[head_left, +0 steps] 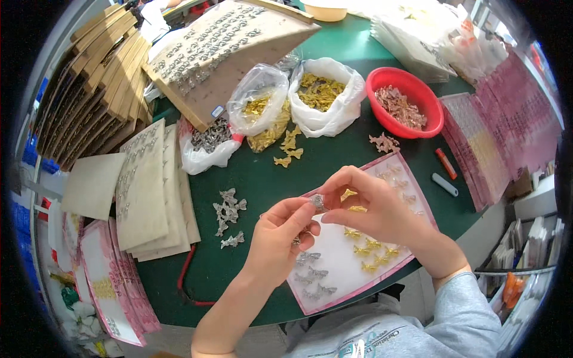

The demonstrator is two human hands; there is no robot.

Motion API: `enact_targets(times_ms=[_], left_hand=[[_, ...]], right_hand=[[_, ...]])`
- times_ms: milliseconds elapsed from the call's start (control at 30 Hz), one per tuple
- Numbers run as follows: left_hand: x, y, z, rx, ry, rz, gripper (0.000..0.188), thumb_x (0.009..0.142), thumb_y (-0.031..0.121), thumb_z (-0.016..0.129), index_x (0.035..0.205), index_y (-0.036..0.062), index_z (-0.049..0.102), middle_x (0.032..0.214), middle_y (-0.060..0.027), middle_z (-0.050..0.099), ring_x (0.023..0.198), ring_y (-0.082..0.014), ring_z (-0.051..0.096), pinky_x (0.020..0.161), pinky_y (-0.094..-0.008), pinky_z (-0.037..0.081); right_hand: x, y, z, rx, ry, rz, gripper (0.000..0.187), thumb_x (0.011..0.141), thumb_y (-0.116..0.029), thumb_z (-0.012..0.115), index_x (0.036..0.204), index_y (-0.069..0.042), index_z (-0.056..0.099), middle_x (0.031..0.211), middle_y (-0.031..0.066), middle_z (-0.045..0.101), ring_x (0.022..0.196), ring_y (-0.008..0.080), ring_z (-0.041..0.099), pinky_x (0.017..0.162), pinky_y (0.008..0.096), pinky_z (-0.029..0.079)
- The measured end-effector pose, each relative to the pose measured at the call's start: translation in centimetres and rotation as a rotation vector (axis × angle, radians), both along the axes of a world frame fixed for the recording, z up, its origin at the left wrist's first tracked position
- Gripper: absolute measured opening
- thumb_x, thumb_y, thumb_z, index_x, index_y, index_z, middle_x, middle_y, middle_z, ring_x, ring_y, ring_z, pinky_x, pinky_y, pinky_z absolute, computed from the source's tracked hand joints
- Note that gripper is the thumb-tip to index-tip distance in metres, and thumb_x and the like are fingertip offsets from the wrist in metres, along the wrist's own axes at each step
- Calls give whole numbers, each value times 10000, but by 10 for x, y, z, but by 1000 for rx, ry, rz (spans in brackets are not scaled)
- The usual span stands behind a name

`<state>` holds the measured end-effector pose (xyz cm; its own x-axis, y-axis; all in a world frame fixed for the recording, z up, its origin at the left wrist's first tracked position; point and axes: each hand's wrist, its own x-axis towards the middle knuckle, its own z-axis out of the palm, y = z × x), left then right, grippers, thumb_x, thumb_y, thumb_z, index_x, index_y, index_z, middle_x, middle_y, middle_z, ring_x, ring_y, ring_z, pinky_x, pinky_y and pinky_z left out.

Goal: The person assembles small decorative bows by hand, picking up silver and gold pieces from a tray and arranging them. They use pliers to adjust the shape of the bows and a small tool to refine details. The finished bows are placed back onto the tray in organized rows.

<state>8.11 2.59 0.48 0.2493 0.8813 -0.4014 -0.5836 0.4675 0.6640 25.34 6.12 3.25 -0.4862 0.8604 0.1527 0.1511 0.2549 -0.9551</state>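
Over a pink-edged white sheet [337,253], my left hand [276,235] pinches a small silver bow [317,202] between thumb and forefinger. More silver pieces show in its curled fingers. My right hand [382,206] meets the same bow, its forefinger and thumb closed around its right side. Rows of bows lie on the sheet: silver bows [319,272] at the left, gold bows [373,243] in the middle and pale pink bows [409,198] at the right. Left of the sheet, a loose cluster of silver bows [227,210] rests on the green table [239,286].
Beyond my hands stand a plastic bag of gold bows [322,122], a smaller clear bag [258,98] and a red bowl [377,110] of pink bows. A red marker [445,163] lies at right. Stacked cream sheets [146,221] and pink-edged cards [477,143] flank the table.
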Motion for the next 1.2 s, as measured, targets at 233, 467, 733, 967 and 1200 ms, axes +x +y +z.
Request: enact_targets(times_ms=[233, 467, 733, 967, 1200], left_hand=[[10, 0, 0, 2, 23, 2, 166, 840, 91, 536, 985, 10, 539, 886, -81, 577, 694, -110, 532, 479, -184, 381], [11, 0, -1, 88, 167, 71, 262, 811, -2, 504, 1072, 4, 513, 854, -72, 563, 646, -99, 520, 478, -183, 379], [6, -3, -10, 162, 163, 45, 255, 805, -37, 514, 1059, -16, 534, 782, -80, 563, 627, -106, 532, 471, -197, 377], [4, -3, -12, 130, 169, 57, 200, 806, -33, 516, 1003, -19, 550, 747, -83, 567, 610, -101, 525, 476, -195, 378], [6, -1, -12, 111, 171, 59, 189, 810, -26, 516, 995, -16, 552, 730, -83, 569, 593, -95, 515, 475, -194, 379]], right_hand=[[8, 3, -11, 193, -69, -66, 168, 745, -62, 624, 876, -4, 536, 801, 70, 582, 743, 144, 594, 623, 280, 498], [17, 11, -8, -269, 68, 67, 151, 786, -65, 585, 918, 8, 573, 777, 59, 582, 705, 117, 591, 588, 235, 491], [17, 13, -13, -102, 41, 87, 134, 790, -52, 577, 915, -34, 621, 784, 65, 561, 674, 130, 588, 564, 230, 479], [14, 13, -7, -286, 3, 57, 112, 782, 7, 576, 892, 23, 590, 841, 53, 564, 726, 77, 561, 583, 189, 476], [13, 13, -14, -333, 58, 17, 91, 781, 10, 581, 870, 31, 582, 845, 44, 566, 738, 68, 556, 606, 185, 474]])
